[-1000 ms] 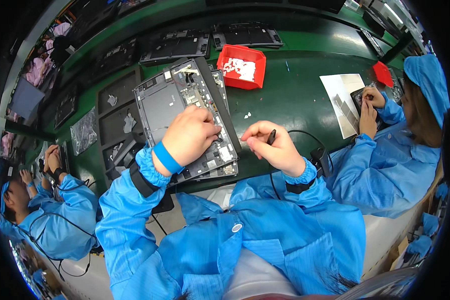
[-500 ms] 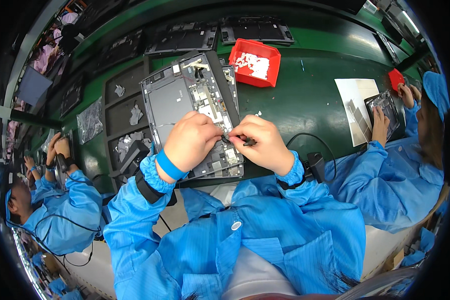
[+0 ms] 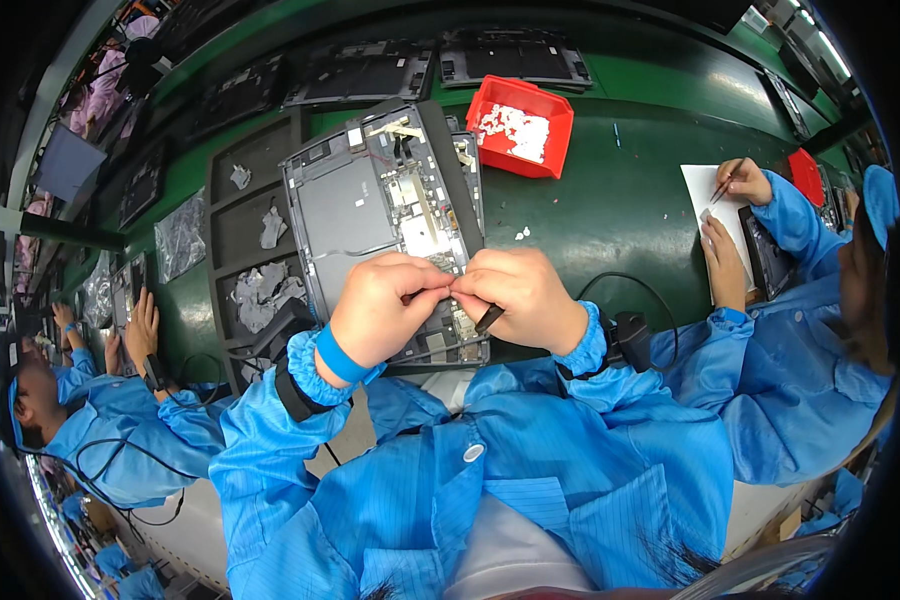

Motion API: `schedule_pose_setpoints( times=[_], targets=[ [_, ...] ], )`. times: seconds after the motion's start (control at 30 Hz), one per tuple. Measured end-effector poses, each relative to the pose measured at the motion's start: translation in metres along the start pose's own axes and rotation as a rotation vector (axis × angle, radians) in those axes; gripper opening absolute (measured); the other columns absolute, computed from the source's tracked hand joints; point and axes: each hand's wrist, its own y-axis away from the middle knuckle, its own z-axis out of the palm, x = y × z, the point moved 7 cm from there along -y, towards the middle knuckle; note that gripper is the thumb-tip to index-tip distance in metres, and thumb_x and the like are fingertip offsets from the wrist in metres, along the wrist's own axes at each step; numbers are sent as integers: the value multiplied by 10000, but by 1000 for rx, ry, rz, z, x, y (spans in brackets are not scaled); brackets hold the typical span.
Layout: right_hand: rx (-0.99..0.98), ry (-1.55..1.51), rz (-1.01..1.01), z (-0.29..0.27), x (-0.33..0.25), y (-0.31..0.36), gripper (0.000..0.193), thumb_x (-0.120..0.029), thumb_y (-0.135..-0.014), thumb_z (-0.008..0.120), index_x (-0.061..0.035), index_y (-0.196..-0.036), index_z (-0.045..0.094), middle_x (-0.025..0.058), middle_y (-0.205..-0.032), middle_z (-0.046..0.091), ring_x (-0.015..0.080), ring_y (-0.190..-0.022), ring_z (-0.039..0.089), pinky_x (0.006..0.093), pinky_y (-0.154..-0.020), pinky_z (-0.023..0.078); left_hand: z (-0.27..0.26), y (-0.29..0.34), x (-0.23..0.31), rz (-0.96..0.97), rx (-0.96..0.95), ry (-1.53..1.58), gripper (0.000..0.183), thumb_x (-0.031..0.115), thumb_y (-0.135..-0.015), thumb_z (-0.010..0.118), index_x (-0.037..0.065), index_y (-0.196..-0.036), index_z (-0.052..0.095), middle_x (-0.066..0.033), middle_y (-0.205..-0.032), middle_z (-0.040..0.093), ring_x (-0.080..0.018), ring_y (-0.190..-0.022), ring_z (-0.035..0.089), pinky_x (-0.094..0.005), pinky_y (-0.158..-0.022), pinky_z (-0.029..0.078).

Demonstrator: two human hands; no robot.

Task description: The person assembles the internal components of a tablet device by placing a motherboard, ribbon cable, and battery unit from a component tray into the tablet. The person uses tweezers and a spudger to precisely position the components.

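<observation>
An opened flat device, a laptop or tablet (image 3: 345, 205), lies tilted in front of me with its circuit board and grey battery panel exposed. Over the board's lower part, my left hand (image 3: 390, 305) is closed in a pinch of thumb and forefinger. Its fingertips meet those of my right hand (image 3: 526, 300), and whatever tiny thing is between them is hidden. A slim dark tool (image 3: 489, 318), probably tweezers, sticks out from under my right fingers. Beneath the device sits a dark flat panel (image 3: 452, 170).
Behind the device stands a red bin (image 3: 563, 130) of small white pieces. Left is a black compartment tray (image 3: 213, 235) with crumpled grey scraps. More opened devices (image 3: 515, 62) line the back. Co-workers sit either side; the right one holds tweezers (image 3: 720, 190) over a white sheet (image 3: 703, 182). A black cable (image 3: 635, 280) curves beside my right wrist.
My hands have come together, fingertips touching, slightly lifted off the board. The co-worker on the right has moved from the device to the white sheet; the left co-worker's hands have shifted.
</observation>
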Motion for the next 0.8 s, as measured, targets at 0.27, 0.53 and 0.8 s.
schedule_pose_setpoints(
  times=[0.27, 0.53, 0.8],
  targets=[
    [-88, 41, -15, 1, 6, -13, 178, -30, -565, 669, -77, -662, 529, 55, -634, 500, 242, -528, 515, 330, -469, 421, 2, -1, -7, -141, -27, -11, 129, -8, -684, 680, 11, -812, 678, -87, -745, 634, -123, -568, 551, -234, -516, 446],
    [323, 565, 354, -78, 147, -31, 120, -150, -738, 607, -31, -733, 595, 144, -756, 576, 312, -702, 569, 401, -628, 454, 0, -3, 5, -69, 3, 0, 135, -10, -668, 699, 23, -792, 655, -71, -742, 628, -103, -523, 498, -219, -477, 407],
    [365, -230, 727, -85, 127, -3, 205, -202, -822, 611, -8, -780, 560, 99, -788, 588, 235, -756, 591, 323, -673, 493, -2, 8, 21, 182, 80, -288, 196, -32, -615, 692, 36, -792, 646, -87, -785, 620, -260, -727, 590, -339, -645, 479]
  ],
)
